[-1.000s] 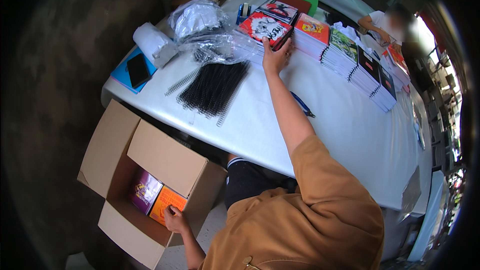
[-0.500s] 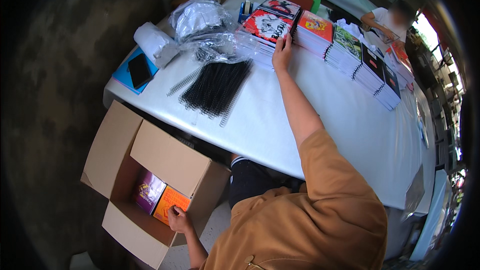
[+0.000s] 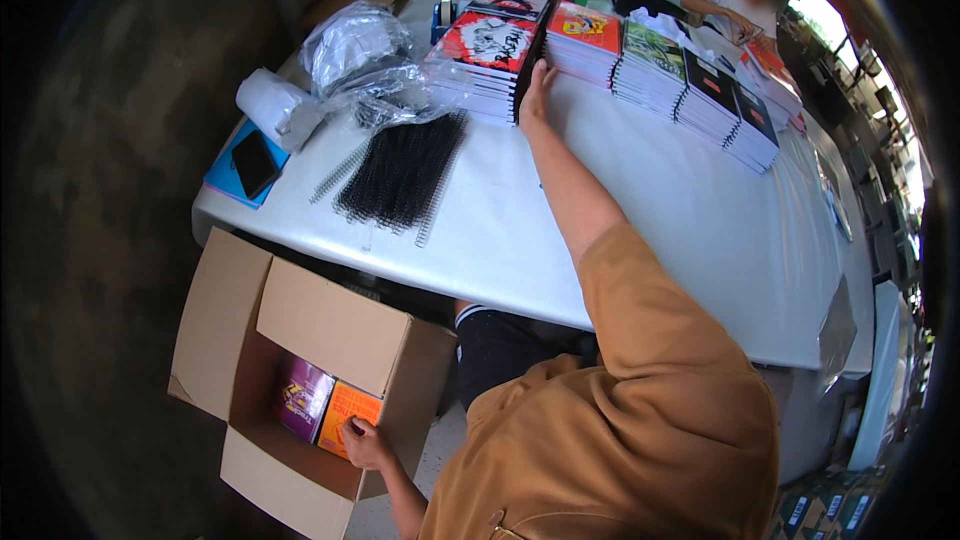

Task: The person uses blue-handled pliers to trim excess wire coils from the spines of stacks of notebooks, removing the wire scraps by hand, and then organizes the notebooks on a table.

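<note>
My right hand (image 3: 537, 95) reaches across the table and lies open, fingers stretched along the spiral-bound side of a stack of red, black and white notebooks (image 3: 492, 44). Beside that stack stands another with red-orange covers (image 3: 585, 30). My left hand (image 3: 368, 443) is low, at the near side of an open cardboard box (image 3: 330, 320). Its fingers are curled together over an orange notebook (image 3: 347, 414); what they hold, if anything, is hidden. A purple notebook (image 3: 304, 398) lies beside the orange one inside the box.
Black spiral coils (image 3: 402, 172) lie in a pile near crumpled clear plastic (image 3: 355, 55). A phone (image 3: 255, 162) rests on a blue notebook (image 3: 222, 178) at the table's left. More notebook stacks (image 3: 708, 92) run rightward. Another person (image 3: 738, 10) works at the far right.
My right hand has slid from the red notebook's cover corner to the stack's spiral side. The whole view has shifted slightly. My left hand stays at the box.
</note>
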### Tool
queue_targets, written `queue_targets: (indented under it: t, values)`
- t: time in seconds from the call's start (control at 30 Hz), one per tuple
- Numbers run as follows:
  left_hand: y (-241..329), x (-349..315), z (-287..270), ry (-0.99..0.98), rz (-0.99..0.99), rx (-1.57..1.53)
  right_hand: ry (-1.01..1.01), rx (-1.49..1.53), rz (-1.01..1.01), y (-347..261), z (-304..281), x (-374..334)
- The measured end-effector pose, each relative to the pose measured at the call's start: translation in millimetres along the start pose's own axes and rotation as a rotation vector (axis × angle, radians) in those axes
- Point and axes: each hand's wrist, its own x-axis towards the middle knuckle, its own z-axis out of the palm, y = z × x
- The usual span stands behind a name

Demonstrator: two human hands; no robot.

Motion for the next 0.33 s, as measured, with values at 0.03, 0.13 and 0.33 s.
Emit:
queue_targets:
  t: [0.03,0.13,0.33]
  values:
    - [1.9,0.4,-1.9,-0.007,-0.022,0.001,-0.025,0.044,0.041,4.9,0.4,-4.4]
    - [6.3,2.5,-9.8,-0.051,-0.051,0.027,-0.423,0.173,0.177,9.1,-9.2,-7.3]
    - [13.6,0.9,-21.9,-0.032,-0.097,-0.003,-0.333,0.533,0.471,-15.2,-22.5,-13.0]
